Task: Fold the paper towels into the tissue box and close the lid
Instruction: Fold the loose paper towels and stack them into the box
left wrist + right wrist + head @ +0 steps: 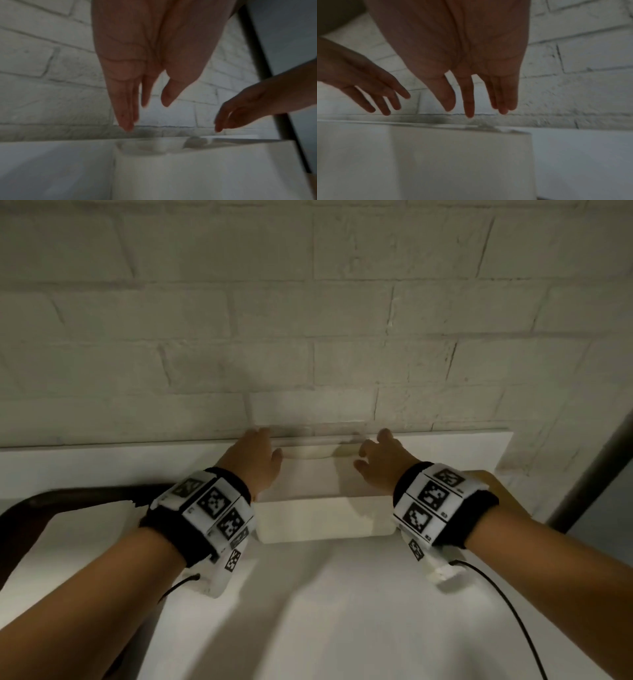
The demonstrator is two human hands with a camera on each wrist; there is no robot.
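**Tissue box: both hands over it, nothing gripped**

Tissue box sits on the white table, back edge close to the brick wall. Top looks flat and white with a shallow oval dip near the far edge; can't tell if that's the lid closed or paper towels showing.

Your left hand and right hand hover over the far half of the box, fingers straight and slightly spread, holding nothing. Contact with the top isn't clear from any view.

Handling, my guess: light, rigid shell, will skid if you push sideways. Press straight down, or steady it by the short ends.

Around it: wall right behind limits reach at the back; a dark curved bar sits left, and a cable trails from your right wrist.
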